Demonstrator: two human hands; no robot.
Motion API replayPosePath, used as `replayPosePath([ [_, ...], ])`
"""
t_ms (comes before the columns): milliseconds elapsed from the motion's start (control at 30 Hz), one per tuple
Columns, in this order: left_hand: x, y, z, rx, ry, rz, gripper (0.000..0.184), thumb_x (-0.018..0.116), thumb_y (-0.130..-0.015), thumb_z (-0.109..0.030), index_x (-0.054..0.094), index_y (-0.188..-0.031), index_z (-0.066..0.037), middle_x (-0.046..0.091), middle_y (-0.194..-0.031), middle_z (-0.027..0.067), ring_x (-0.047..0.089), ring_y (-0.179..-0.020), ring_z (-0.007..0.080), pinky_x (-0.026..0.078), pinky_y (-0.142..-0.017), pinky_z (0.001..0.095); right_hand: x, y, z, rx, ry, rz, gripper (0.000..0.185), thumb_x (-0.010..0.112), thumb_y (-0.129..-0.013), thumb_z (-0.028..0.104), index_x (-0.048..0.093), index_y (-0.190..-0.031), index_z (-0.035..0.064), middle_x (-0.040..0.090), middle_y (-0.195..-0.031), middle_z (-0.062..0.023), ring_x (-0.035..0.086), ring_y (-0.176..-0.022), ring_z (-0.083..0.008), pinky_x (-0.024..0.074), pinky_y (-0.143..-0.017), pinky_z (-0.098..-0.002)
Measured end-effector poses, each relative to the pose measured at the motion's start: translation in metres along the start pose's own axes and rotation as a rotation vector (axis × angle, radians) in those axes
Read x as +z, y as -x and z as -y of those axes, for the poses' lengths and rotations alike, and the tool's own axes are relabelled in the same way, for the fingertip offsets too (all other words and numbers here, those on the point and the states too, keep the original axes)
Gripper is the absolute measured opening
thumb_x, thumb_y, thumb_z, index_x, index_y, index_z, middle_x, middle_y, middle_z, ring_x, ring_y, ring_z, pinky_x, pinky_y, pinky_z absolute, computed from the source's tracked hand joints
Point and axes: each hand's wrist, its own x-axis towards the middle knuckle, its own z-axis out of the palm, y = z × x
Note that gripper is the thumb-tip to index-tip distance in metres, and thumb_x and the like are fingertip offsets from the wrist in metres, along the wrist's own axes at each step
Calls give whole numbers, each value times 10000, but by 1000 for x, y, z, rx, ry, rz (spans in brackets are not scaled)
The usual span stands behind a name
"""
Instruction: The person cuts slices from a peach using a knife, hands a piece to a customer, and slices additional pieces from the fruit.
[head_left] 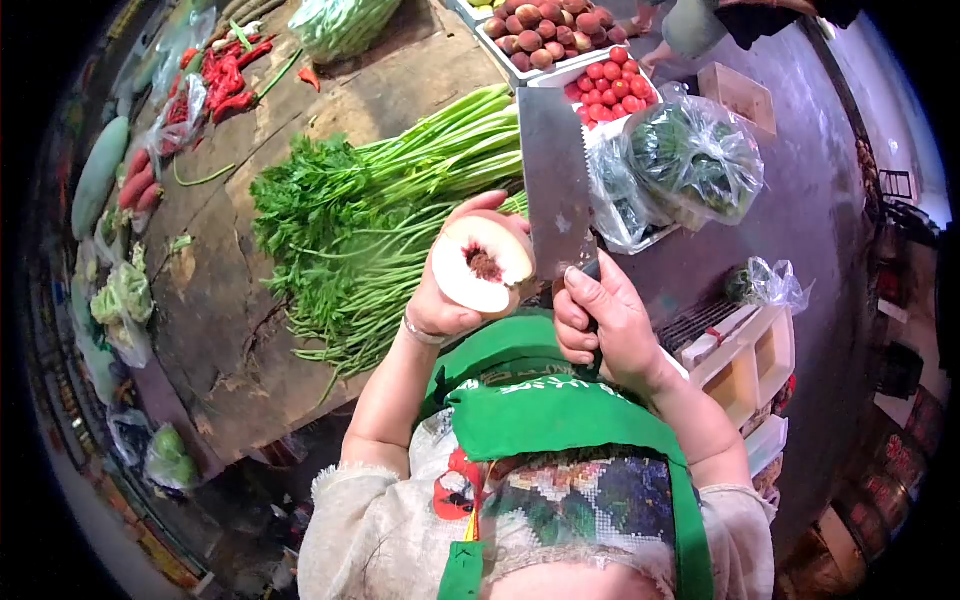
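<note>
In my left hand (452, 310) is a cut peach (462, 287), its pale flesh and the reddish-brown hollow or pit at its centre facing up. My right hand (610, 315) is wrapped around the handle of a cleaver (556, 180). The wide blade points away from me, upright in view, with a toothed stretch along its right edge. The blade's lower left side is close beside the peach; whether they touch I cannot tell. Behind my left hand, a large bunch of celery (400, 165) and thin green stalks (360, 270) lie on the wooden table (210, 330).
A crate of peaches (545, 30) and a box of tomatoes (615, 90) stand at the far side. Bagged greens (695, 160) sit to the right. Red peppers (225, 75) and a pale green gourd (100, 175) lie on the left. White bins (745, 370) are at my right.
</note>
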Motion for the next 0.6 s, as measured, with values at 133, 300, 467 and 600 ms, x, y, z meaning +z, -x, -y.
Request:
replayPosePath([
  [133,-2,7,2,-15,12,-18,1236,913,-490,-305,246,-1457,78,587,-1245,154,565,-1189,249,372,-1101,393,0,2,2,44,8,34,192,449,-1045,230,417,-1227,175,347,-678,41,322,-502,-56,302,-439,-204],
  [300,-4,3,-26,-143,-73,76,1242,886,-450,-183,237,-1479,67,581,-1267,151,582,-1176,249,393,-1080,380,-4,9,10,85,128,68,205,468,-1040,216,416,-1221,137,341,-641,57,311,-485,-43,294,-434,-205],
  [467,-1,11,-12,-189,-89,95,1282,897,-445,-190,212,-1503,39,578,-1266,132,573,-1184,230,391,-1076,361,-12,9,13,65,265,113,221,496,-1029,204,419,-1221,125,359,-628,56,342,-484,-46,298,-430,-205],
  [600,0,13,-1,-90,20,-29,1310,909,-427,-181,202,-1508,36,555,-1281,120,549,-1212,221,374,-1086,356,-13,11,-11,89,-39,80,273,497,-1032,215,384,-1276,170,356,-656,46,346,-484,-51,306,-430,-217],
])
